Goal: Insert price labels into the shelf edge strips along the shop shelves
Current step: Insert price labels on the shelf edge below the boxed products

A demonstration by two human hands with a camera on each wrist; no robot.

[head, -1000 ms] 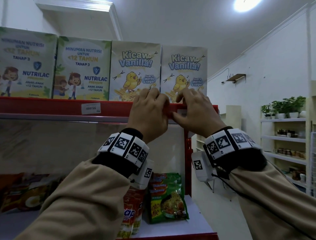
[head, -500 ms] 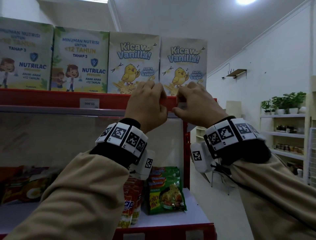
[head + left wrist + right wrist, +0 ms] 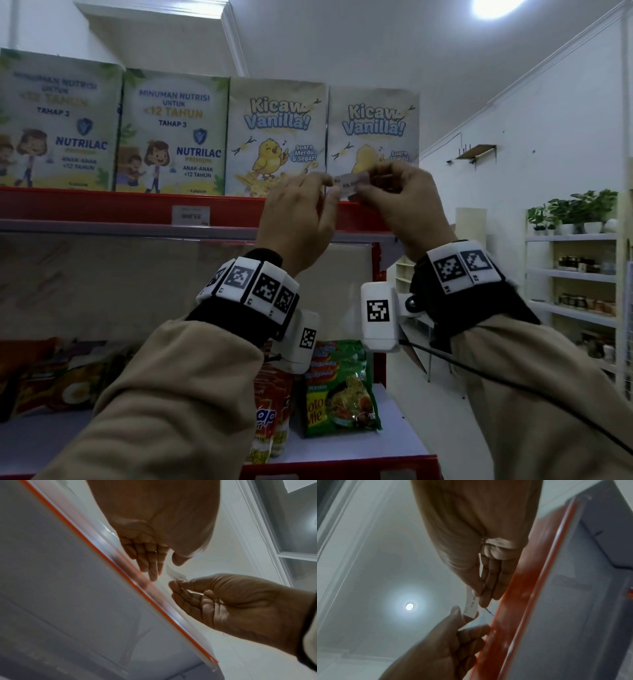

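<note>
— What stands on the top shelf, up around ten to twelve o'clock?

— Two pale green Nutrilac cartons (image 3: 173, 132) with cartoon children, then two cream Kicaw Vanilla boxes (image 3: 277, 137) with a yellow chick (all four upright, side by side, touching).

— And lower down?

— At six o'clock, a green noodle packet (image 3: 339, 390) just beside a red-and-white packet (image 3: 270, 411); darker packets (image 3: 51, 380) at eight.

— Off to three o'clock?

— White wall shelves (image 3: 570, 274) carrying small jars, with potted green plants (image 3: 575, 210) on top. A round ceiling lamp (image 3: 493, 7) glows at one.
</note>
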